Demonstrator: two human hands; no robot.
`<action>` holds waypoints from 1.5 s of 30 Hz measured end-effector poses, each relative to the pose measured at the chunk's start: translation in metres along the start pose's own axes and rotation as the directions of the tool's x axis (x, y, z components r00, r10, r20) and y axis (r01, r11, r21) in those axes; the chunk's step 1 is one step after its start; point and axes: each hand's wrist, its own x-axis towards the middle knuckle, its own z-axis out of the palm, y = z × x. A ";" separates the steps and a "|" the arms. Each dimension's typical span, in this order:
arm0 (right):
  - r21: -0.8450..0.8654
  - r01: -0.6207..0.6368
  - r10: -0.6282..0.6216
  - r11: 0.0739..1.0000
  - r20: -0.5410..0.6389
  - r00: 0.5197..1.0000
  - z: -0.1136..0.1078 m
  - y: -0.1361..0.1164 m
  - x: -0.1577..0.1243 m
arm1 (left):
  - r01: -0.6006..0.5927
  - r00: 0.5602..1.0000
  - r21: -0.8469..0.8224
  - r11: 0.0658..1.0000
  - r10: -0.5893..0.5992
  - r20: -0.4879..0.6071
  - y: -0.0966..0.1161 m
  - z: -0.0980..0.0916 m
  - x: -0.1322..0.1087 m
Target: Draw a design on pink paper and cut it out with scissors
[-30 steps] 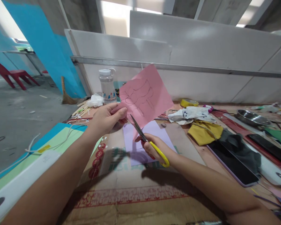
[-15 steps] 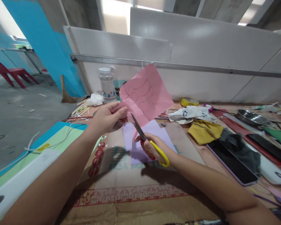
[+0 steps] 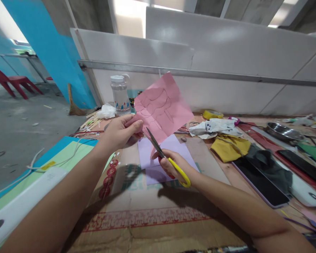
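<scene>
My left hand (image 3: pixel 121 133) pinches the lower left corner of a pink sheet of paper (image 3: pixel 163 107) with a drawn outline, holding it up above the cardboard-covered table (image 3: pixel 137 214). My right hand (image 3: pixel 173 165) grips yellow-handled scissors (image 3: pixel 165 160); their blades point up-left and meet the pink sheet's bottom edge. Below both hands a lilac sheet (image 3: pixel 160 154) lies flat on the cardboard.
A clear water bottle (image 3: pixel 119 94) stands by the white wall. To the right lie white and yellow cloths (image 3: pixel 230 147), a tape roll (image 3: pixel 212 115), a dark phone (image 3: pixel 260 182), a metal bowl (image 3: pixel 283 131). Blue and green sheets (image 3: pixel 63 151) and a white cable lie left.
The pink sheet has turned slightly and its drawn outline has shifted. The scissors' blades have edged into its bottom edge. Both hands stay almost in place.
</scene>
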 end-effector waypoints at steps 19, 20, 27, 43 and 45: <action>-0.054 0.040 -0.042 0.998 -0.031 0.999 0.000 0.002 -0.001 | 0.005 1.000 -0.003 1.000 -0.005 0.004 -0.005 -0.002 0.002; -0.058 0.039 -0.041 0.998 -0.033 0.999 0.000 0.002 -0.002 | 0.006 1.000 -0.003 1.000 -0.006 0.003 -0.005 -0.002 0.002; -0.047 0.028 -0.029 0.999 -0.034 0.999 0.001 0.001 -0.001 | -0.017 1.000 0.017 1.000 0.016 0.025 -0.001 -0.002 0.002; -0.063 0.010 -0.012 0.998 -0.033 0.999 0.000 0.000 -0.002 | 0.078 0.997 -0.052 0.996 -0.076 0.029 -0.007 -0.002 0.001; -0.059 0.010 -0.012 0.998 -0.036 0.999 0.000 0.000 -0.001 | 0.095 0.995 -0.070 0.993 -0.093 0.034 -0.007 -0.002 0.001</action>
